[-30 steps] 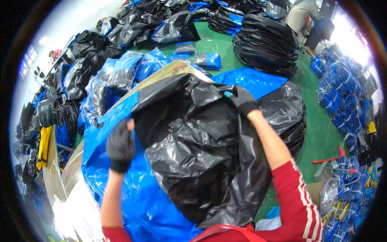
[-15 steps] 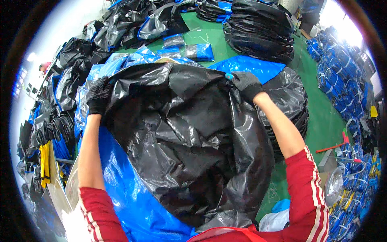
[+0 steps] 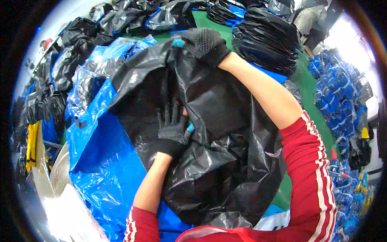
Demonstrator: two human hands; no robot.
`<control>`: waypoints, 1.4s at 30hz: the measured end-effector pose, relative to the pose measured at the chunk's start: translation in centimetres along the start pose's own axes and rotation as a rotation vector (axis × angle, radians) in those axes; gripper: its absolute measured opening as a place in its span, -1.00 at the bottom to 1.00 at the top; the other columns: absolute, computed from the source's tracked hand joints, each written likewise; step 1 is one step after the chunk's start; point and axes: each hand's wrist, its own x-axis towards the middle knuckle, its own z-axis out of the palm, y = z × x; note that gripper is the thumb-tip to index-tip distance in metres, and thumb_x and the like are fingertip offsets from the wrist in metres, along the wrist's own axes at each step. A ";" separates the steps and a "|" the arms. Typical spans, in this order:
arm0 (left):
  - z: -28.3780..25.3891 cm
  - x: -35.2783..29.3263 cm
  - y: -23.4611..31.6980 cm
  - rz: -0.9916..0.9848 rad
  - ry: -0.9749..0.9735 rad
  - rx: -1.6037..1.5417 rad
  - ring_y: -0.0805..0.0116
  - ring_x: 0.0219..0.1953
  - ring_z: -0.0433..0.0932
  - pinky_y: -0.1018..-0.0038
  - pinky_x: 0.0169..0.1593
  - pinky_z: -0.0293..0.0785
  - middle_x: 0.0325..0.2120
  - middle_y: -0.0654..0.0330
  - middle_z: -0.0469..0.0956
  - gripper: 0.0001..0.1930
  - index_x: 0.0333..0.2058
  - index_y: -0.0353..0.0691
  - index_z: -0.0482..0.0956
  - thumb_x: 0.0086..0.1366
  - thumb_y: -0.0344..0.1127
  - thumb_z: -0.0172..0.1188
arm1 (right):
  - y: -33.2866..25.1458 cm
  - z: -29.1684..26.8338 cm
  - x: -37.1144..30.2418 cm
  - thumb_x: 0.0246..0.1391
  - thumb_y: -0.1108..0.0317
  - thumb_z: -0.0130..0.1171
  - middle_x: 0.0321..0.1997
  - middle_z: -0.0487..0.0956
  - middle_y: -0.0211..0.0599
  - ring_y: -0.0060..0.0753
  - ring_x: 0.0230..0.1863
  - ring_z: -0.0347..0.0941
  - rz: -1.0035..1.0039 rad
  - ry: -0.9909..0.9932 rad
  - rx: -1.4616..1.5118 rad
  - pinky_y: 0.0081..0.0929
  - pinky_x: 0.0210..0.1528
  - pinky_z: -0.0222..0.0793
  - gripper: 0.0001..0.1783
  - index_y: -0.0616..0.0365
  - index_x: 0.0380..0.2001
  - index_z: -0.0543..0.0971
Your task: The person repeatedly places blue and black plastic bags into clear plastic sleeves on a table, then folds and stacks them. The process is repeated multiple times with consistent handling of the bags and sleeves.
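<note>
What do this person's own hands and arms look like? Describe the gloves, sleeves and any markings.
The left hand and right hand wear black gloves with a grey, dotted texture and plain cuffs; a small bright blue patch shows on each. The red sleeves carry pale stripes, leaving much of the forearms bare.

black sheet (image 3: 221, 107) partly hidden under both hands (image 3: 173, 131) (image 3: 204, 43), left sleeve (image 3: 144, 224) cut off by lower edge

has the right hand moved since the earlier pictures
Yes. Judged against the black stack on the floor, the right hand has moved left and farther away from the person.
</note>
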 end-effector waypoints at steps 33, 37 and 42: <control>0.1 -0.4 1.1 -0.047 -0.032 0.067 -0.15 0.40 -0.12 -0.19 0.35 -0.38 0.35 0.00 0.04 -0.25 0.23 0.26 0.34 0.13 0.46 -0.08 | -2.6 -13.0 -16.4 -0.15 -0.29 0.24 -0.08 0.56 0.12 0.12 0.00 0.48 0.656 -0.331 -0.051 -0.19 0.00 0.39 -0.07 0.09 0.19 0.35; 0.8 -0.3 0.7 -0.049 0.020 -0.017 -0.07 0.41 -0.13 -0.10 0.38 -0.33 0.36 0.01 0.01 -0.24 0.24 0.23 0.31 0.14 0.45 -0.08 | -1.0 -8.4 -8.8 0.05 -0.16 0.09 -0.28 0.62 0.04 0.01 -0.23 0.57 0.386 -0.481 -0.518 -0.08 -0.22 0.46 -0.44 0.10 -0.14 0.58; -1.2 0.5 1.1 -0.097 -0.066 0.002 -0.07 0.39 -0.05 -0.08 0.37 -0.28 0.36 0.04 0.03 -0.30 0.19 0.15 0.40 0.20 0.41 -0.11 | -4.9 -15.0 -10.1 -0.01 -0.28 0.09 -0.03 0.56 0.13 0.18 -0.03 0.50 0.643 -0.573 -0.298 -0.04 0.02 0.41 -0.19 0.06 0.18 0.36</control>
